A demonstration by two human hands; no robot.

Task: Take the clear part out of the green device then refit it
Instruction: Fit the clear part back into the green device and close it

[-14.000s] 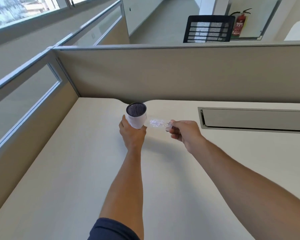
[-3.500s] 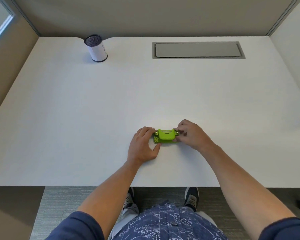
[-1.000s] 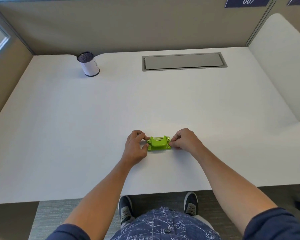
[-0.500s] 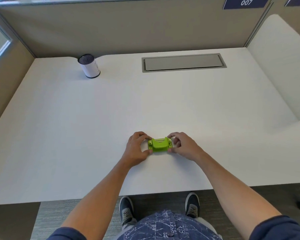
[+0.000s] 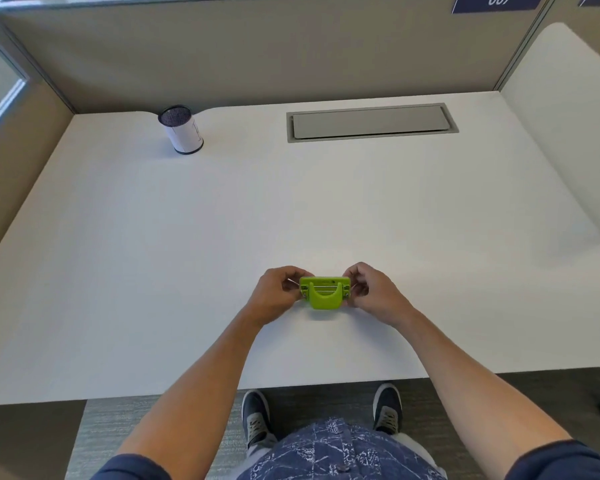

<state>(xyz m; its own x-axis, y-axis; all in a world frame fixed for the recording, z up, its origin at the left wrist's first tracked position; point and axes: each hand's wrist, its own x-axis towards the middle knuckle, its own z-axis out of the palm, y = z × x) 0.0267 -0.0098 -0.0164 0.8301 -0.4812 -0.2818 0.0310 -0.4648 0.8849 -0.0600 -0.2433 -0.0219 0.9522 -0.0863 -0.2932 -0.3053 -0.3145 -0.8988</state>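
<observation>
A small lime-green device (image 5: 324, 293), a hole punch by its look, is held just above the white desk (image 5: 222, 237) near its front edge, tipped up so its handle faces me. My left hand (image 5: 274, 296) pinches its left end and my right hand (image 5: 373, 292) pinches its right end. A thin clear edge (image 5: 292, 281) shows at the left end between my fingers and the green body. Most of the clear part is hidden by the device and my fingers.
A white cylindrical pot with a dark mesh rim (image 5: 181, 130) stands at the back left. A grey cable hatch (image 5: 370, 122) is set into the desk at the back. Beige partitions wall the desk at the back and both sides.
The device lay flat on the desk between my fingertips; now both hands have tilted and raised it. Much earlier the clear tray was held at the white pot.
</observation>
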